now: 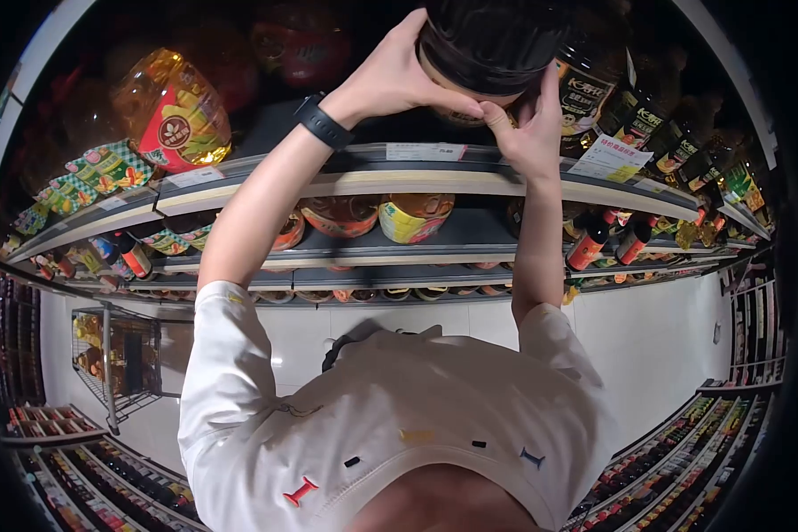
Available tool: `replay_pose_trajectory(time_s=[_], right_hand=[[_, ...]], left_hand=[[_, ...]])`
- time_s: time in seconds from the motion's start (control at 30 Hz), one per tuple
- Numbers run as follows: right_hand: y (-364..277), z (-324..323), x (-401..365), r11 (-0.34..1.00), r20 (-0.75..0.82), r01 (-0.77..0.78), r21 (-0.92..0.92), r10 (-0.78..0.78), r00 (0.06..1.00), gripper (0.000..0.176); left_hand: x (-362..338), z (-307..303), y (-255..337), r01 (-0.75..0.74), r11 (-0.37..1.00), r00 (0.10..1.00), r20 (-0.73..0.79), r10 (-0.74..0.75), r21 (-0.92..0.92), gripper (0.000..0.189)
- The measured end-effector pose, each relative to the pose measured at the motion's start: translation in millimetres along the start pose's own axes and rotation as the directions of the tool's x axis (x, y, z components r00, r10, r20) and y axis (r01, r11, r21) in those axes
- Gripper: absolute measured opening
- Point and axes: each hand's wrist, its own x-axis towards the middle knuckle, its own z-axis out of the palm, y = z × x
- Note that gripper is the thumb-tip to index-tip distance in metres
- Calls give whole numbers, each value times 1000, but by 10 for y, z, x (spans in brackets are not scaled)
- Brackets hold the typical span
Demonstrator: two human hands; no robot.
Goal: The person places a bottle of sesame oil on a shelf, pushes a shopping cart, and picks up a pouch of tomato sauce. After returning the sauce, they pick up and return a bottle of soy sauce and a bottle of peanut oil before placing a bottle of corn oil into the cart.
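Observation:
Both my hands hold a large dark bottle (488,44) at the top of the view, above a shelf edge with price labels. My left hand (390,84), with a black watch on its wrist, wraps the bottle's left side. On its lower right, my right hand (528,129) grips it with the thumb pointing toward the other thumb. Black-labelled bottles (585,93) stand on the shelf just right of my right hand. Further left on that shelf is a big bottle of yellow oil (182,120) with a red label.
The upper shelf edge (328,184) curves across the view, with a pink-and-yellow price card (607,158) on the right. Lower shelves hold bottles, including a yellow-labelled one (412,220). A wire cart (120,355) with goods stands at lower left on the white floor (647,341).

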Motion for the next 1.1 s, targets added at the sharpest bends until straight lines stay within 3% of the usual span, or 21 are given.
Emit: replay_pose_trajectory(time_s=[0.03, 0.13, 0.2, 0.27, 0.33, 0.4, 0.43, 0.47, 0.53, 0.57, 0.6, 0.67, 0.7, 0.8, 0.83, 0.87, 0.93, 1.0, 1.03, 1.07, 1.1], right_hand=[[-59, -29, -31, 998, 20, -21, -63, 22, 1000, 110], [-154, 34, -97, 997, 23, -17, 74, 15, 1000, 112], [-136, 45, -149, 999, 28, 1, 47, -3, 1000, 105], [-122, 87, -154, 959, 12, -107, 263, 107, 994, 95], [-105, 99, -159, 956, -6, -97, 275, 103, 995, 86], [-88, 115, -179, 981, -56, -152, 121, 159, 986, 79], [-142, 181, -201, 960, -157, -194, 202, 227, 961, 69], [-164, 174, -252, 959, -145, -197, 205, 229, 963, 69], [-170, 175, -366, 935, -163, -62, -348, 5, 987, 62], [-181, 260, -448, 965, -210, 59, -255, -114, 971, 56], [-225, 370, -549, 968, -198, 54, -244, -104, 975, 56], [-347, 605, -755, 993, -356, 80, -86, -106, 928, 46], [-409, 698, -866, 994, -350, 80, -71, -100, 931, 46], [-526, 1090, -1168, 931, -219, 244, 273, -187, 958, 31], [-565, 1298, -1258, 869, -217, 268, 415, -192, 957, 27], [-671, 1484, -1363, 829, -179, 214, 516, -140, 974, 25], [-881, 1800, -1662, 707, -62, 23, 706, 30, 998, 21], [-987, 2040, -2085, 563, 166, -257, 785, 209, 964, 22], [-1021, 2132, -2355, 592, 332, -436, 678, 283, 900, 13], [-980, 2398, -2376, 583, 352, -430, 689, 249, 902, 13], [-957, 2694, -2409, 591, 483, -485, 645, 177, 858, 13]], left_hand=[[-9, 23, -18, 14, 999, 1000, 1, -14, 50, 90], [-95, 49, -46, 105, 987, 993, 41, -111, 120, 88], [-145, 85, -116, 94, 994, 995, 20, -95, 54, 89], [-136, 80, -171, 57, 991, 998, -25, -54, 121, 90], [-119, 81, -189, 151, 973, 989, -18, -150, 172, 91], [-84, 103, -197, 212, 965, 977, -58, -206, 157, 86], [-38, 114, -193, 287, 957, 958, -5, -287, 43, 81], [-9, 127, -198, 364, 929, 931, 57, -360, -69, 76], [8, 162, -198, 327, 941, 945, 16, -327, -90, 65], [14, 170, -186, 320, 947, 947, 30, -320, 5, 61], [13, 170, -181, 312, 945, 947, 44, -318, 101, 57], [45, 199, -202, 316, 948, 945, 97, -311, -31, 58], [53, 229, -262, 287, 957, 956, 79, -282, -50, 62], [-23, 253, -279, 296, 954, 955, -29, -295, 40, 80], [-76, 211, -207, 453, 877, 891, -38, -453, 160, 94], [-183, 187, -103, 533, 835, 846, -46, -532, 135, 90], [-446, 7, 295, 528, 847, 849, -31, -527, 58, 85], [-1154, -91, 469, 123, 904, 992, -42, -116, 409, 82], [-1536, -220, 813, 209, 931, 976, -3, -218, 300, 79], [-1905, -469, 1077, 200, 977, 963, 172, -209, 71, 75], [-2332, -552, 1105, 192, 975, 941, 304, -151, -111, 73]])
